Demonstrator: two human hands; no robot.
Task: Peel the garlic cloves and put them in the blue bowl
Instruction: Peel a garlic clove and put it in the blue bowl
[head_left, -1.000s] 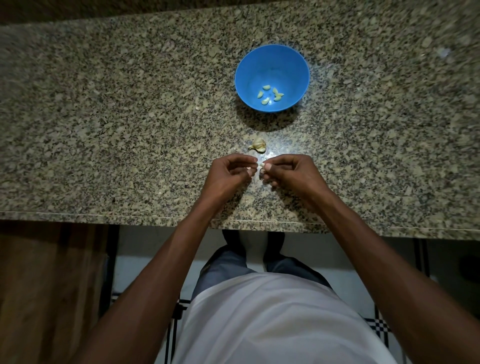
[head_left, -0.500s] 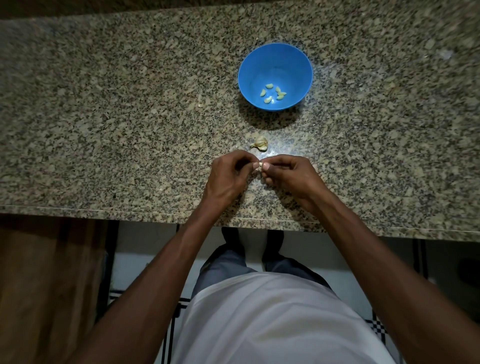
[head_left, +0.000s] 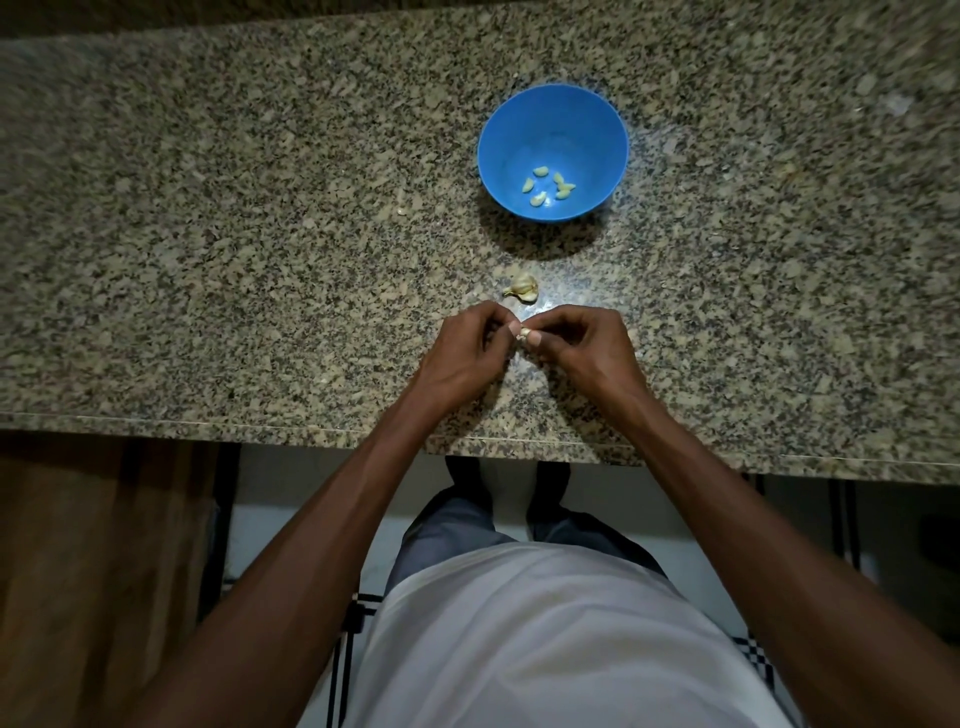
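Granite desk: garlic clove pinched between left hand and right hand, peeling underway. Once skinned, it is to be dropped into blue bowl.

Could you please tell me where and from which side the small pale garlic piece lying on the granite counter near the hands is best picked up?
Probably by its rounded body, from above: the small pale garlic piece lies free on the speckled granite counter, its thin tail pointing left. Both hands are busy pinching a clove.
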